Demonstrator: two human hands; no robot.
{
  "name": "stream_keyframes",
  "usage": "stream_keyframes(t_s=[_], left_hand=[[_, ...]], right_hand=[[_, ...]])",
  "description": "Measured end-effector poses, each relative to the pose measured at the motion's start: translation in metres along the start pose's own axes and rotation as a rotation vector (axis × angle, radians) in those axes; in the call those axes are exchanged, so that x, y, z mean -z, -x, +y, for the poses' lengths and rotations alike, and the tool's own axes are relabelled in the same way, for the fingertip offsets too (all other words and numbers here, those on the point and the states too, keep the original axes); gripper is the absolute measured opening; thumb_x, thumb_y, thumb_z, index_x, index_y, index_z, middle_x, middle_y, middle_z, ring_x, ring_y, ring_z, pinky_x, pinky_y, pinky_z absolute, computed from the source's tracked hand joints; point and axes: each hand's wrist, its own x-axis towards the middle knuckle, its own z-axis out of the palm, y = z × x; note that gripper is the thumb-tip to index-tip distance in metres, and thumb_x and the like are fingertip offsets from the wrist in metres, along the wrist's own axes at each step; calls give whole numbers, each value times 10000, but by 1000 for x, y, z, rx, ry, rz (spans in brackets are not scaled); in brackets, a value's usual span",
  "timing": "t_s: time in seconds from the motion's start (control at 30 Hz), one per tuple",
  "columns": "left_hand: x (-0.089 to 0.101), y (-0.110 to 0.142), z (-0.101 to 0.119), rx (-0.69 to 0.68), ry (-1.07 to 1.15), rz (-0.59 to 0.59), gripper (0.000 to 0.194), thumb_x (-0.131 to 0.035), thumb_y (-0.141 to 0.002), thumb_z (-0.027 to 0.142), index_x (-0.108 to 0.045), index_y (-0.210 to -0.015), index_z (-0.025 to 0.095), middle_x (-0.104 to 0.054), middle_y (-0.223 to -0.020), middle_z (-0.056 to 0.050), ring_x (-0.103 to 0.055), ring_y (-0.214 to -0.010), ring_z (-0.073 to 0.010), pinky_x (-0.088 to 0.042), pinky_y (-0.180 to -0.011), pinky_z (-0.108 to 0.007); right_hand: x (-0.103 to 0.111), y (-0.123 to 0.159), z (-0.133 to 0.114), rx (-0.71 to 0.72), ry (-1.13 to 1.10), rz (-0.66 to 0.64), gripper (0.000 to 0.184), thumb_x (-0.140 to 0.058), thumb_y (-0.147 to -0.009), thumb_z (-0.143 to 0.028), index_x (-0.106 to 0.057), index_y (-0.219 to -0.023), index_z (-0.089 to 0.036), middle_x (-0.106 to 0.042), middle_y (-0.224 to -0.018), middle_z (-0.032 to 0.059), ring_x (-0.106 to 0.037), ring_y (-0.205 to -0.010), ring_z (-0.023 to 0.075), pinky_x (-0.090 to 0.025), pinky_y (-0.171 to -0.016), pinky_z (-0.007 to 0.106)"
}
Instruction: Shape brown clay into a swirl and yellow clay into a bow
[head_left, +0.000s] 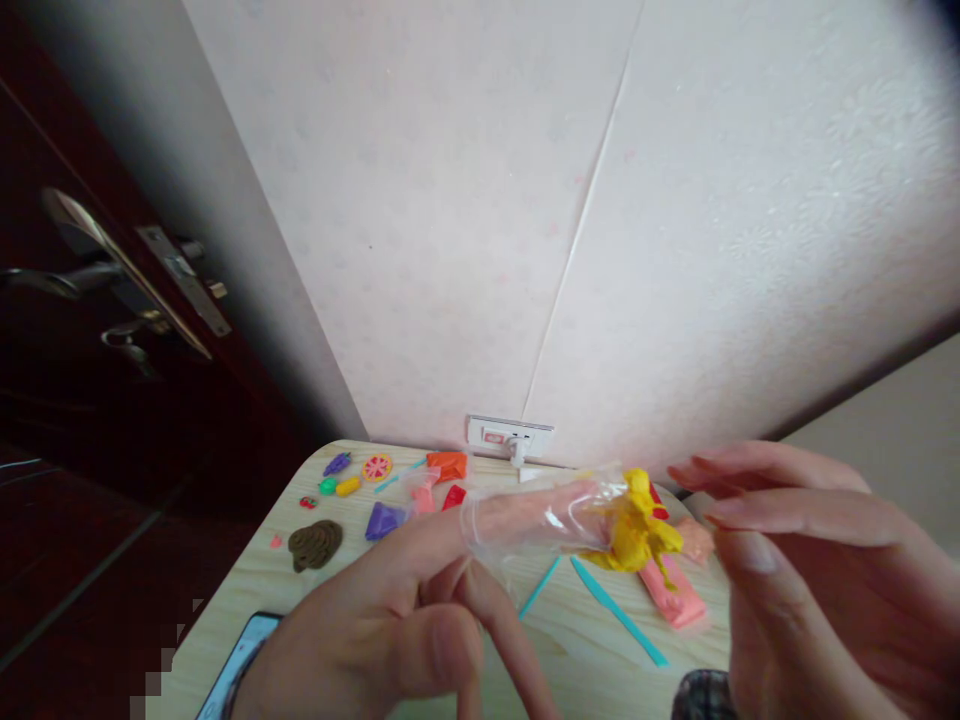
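Yellow clay (636,535) sticks to clear plastic film (559,515) sleeving a finger of the left hand (367,635), other fingers loose. Right of the clay, the right hand (817,560) nearly pinches; whether it grips, I cannot tell. Beyond the clay, a wall socket's (510,437) pink marking is unreadable.

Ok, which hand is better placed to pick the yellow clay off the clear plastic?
Probably the right hand: its fingertips point toward the yellow clay from beside it. The left hand is partly inside the clear plastic, so it seems better suited to support.
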Motion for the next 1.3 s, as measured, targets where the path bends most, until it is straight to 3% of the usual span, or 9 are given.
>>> stream_keyframes(t_s=[0.13, 0.27, 0.33, 0.4, 0.53, 0.6, 0.77, 1.13, 1.3], left_hand=[[-3, -7, 3, -66, -15, 44, 698, -418, -858, 600, -339, -1430, 208, -734, -828, -109, -686, -609, -155, -418, -414, -140], [-6, -13, 2, -80, -68, 111, 556, -430, -876, 557, -459, -1358, 281, -659, -1163, -140, -701, -704, -157, -453, -436, -146], [-8, -17, 1, -74, -107, 158, 527, -431, -875, 558, -525, -1308, 274, -623, -1230, -147, -698, -720, -159, -466, -446, -155], [-9, -19, 0, -48, -132, 194, 525, -411, -886, 552, -560, -1280, 238, -687, -1101, -149, -690, -689, -157, -464, -443, -158], [-8, -18, -1, -39, -96, 232, 567, -362, -908, 546, -563, -1278, 167, -723, -664, -103, -604, -461, -105, -434, -416, -149], [-7, -15, -1, -77, -33, 276, 586, -367, -905, 553, -560, -1279, 146, -704, -591, -89, -570, -401, -93, -406, -387, -140], [-7, -12, 0, -156, 111, 403, 521, -407, -909, 504, -498, -1334, 217, -740, -921, -126, -652, -486, -111, -374, -346, -117], [-6, -10, 1, -109, 74, 113, 686, -404, -870, 588, -250, -1461, 274, -636, -1203, -181, -694, -573, -148, -410, -363, -133], [-6, -9, 2, -93, 105, 56, 707, -437, -841, 612, -291, -1447, 278, -619, -1235, -172, -667, -506, -117, -384, -342, -132]], right_hand=[[0, 1, -6, -98, -4, -42, 110, -571, -857, -240, -630, -950, -233, -644, -989, 48, -613, -937, 202, -515, -747, 318], [-1, 2, -3, -83, 69, -268, 434, -574, -852, -439, -525, -1231, -234, -655, -1103, 80, -662, -913, 210, -552, -715, 306], [-2, 3, -1, -75, 110, -327, 421, -609, -837, -403, -534, -1217, -239, -675, -1078, 68, -674, -900, 202, -560, -706, 285], [-3, 3, 1, -58, 159, -365, 305, -622, -836, -332, -590, -1126, -246, -702, -1006, 42, -684, -855, 180, -558, -679, 251], [0, 2, 0, -60, 191, -291, 122, -595, -852, -245, -660, -955, -252, -721, -846, -1, -683, -692, 136, -532, -573, 204], [2, 1, -1, -104, 181, -214, 107, -595, -852, -247, -675, -923, -248, -722, -799, -5, -677, -644, 130, -522, -534, 194], [1, 0, -5, -237, 116, -113, 140, -560, -876, -307, -670, -938, -247, -725, -846, 4, -680, -668, 132, -534, -535, 192], [-12, 8, 2, -75, 278, -277, 314, -400, -949, -349, -556, -1213, -279, -704, -1067, 22, -680, -913, 171, -554, -685, 249], [-16, 8, 4, -70, 217, -280, 334, -610, -831, -400, -579, -1133, -260, -711, -924, 18, -674, -730, 154, -546, -569, 218]])
